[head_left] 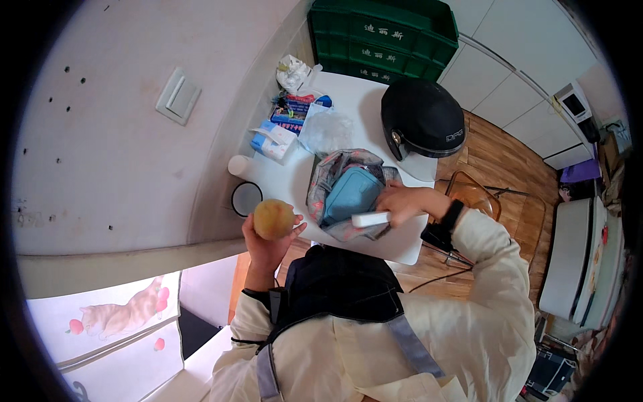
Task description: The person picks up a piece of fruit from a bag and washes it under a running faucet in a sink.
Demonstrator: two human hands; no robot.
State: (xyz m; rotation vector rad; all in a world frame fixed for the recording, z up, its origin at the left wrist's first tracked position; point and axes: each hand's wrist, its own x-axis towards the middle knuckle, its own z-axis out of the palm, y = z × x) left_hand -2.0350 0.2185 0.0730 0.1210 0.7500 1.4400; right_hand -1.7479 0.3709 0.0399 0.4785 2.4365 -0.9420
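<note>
"Fruit (273,220), round and yellow, is in your left hand (268,248), isn't it?"

"Yes. You have that palm turned up, fingers partly curled round the fruit from below, their tips spread at its right side."

"And your right hand (405,204)?"

"Bent over the right side of the bag (319,187), your fingers curled on one end of a white bar (370,219). I cannot tell whether they pinch the bag too."

"What else lies between your hands?"

"That grey-and-pink bag gapes on the white table (405,248), with a light-blue box (355,192) inside, just left of your right fingers."

"Past your left hand?"

"A dark-rimmed cup (247,199) just beyond the fruit, then a white cup (239,165), a tissue pack (273,141) and a blue packet (293,115), its print too small to make out."

"Other writing?"

"Pale lettering (455,136) on the black helmet (422,114), beyond your right hand. Farther out, past both hands, white characters (384,32) mark the stacked green crates (415,57)."
</note>
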